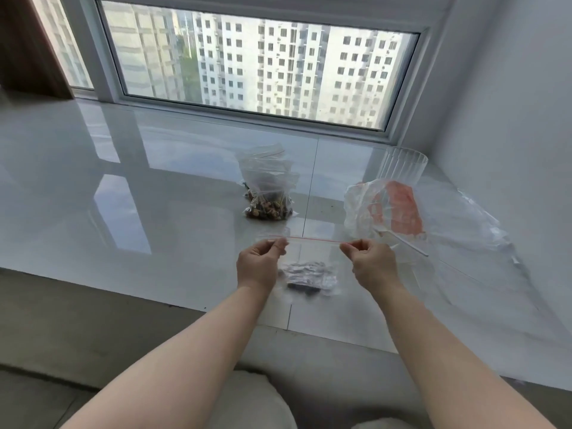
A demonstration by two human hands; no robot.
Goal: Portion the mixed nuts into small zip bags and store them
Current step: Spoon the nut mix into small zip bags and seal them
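I hold a small clear zip bag with a red seal line between both hands, just above the glossy white sill. A dark clump of nuts sits in its bottom. My left hand pinches the seal's left end. My right hand pinches the right end, so the seal is stretched flat. Further back stand filled zip bags of mixed nuts, one leaning on the others.
To the right lies a crumpled clear plastic bag with an orange print and more loose clear plastic. A ribbed clear glass stands near the right wall. A window runs along the back.
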